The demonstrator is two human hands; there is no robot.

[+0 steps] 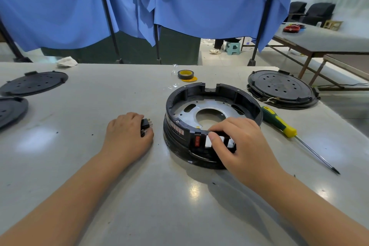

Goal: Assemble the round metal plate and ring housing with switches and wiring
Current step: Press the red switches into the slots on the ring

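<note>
head view, the only one we get: the black ring housing (212, 124) sits mid-table with the round metal plate (209, 111) lying inside it, big centre hole showing bare table. the right hand (239, 144) is curled over the near rim, fingers inside, thumb pressed on the front wall just beside a red switch (197, 140) already seated in its slot; two more openings next to it show white, and the hand covers part of them. the left hand (127, 136) rests on the table just left of the housing, fingers curled round a small black switch (145, 126) with metal prongs poking out. so this looks like the switch-fitting step, one in, more to go. next move, i'd say: bring that loose switch across, line it up square with an empty slot and push until it catches, right hand bracing the ring. no wiring visible at the housing. whether the right hand grips anything besides the rim, can't tell. a screwdriver (279, 123) lies just right of the housing, tape roll (185, 75) behind.
</note>
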